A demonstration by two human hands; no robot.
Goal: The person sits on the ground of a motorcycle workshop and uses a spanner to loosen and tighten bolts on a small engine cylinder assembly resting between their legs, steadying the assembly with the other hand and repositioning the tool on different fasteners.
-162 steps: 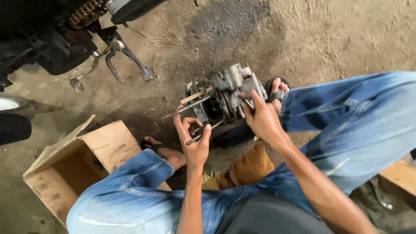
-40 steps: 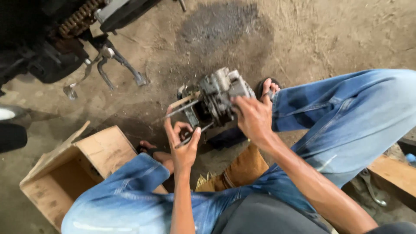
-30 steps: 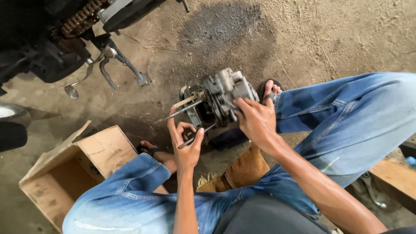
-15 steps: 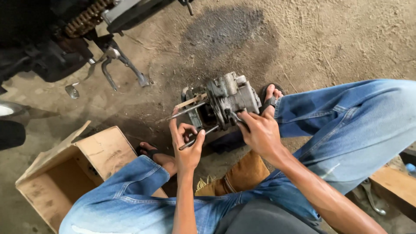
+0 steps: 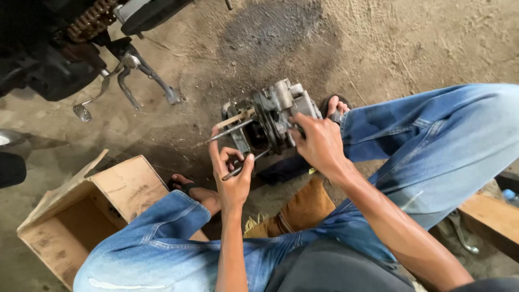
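Head view: open cardboard box (image 5: pixel 81 216) at lower left on dirt floor (image 5: pixel 421 48), brown and plain, nothing visible inside. Grey metal engine part (image 5: pixel 270 116) on the ground between the feet, ahead of blue-jeaned knees. Left hand (image 5: pixel 232 176) closed around a thin metal rod (image 5: pixel 246 164) just below the part; second rod (image 5: pixel 230 131) jutting left. Right hand (image 5: pixel 319 143) gripping the part's right side, fingers curled. Compared with half a second back, almost unchanged; right hand slightly lower. Motorcycle (image 5: pixel 59 48) at upper left.
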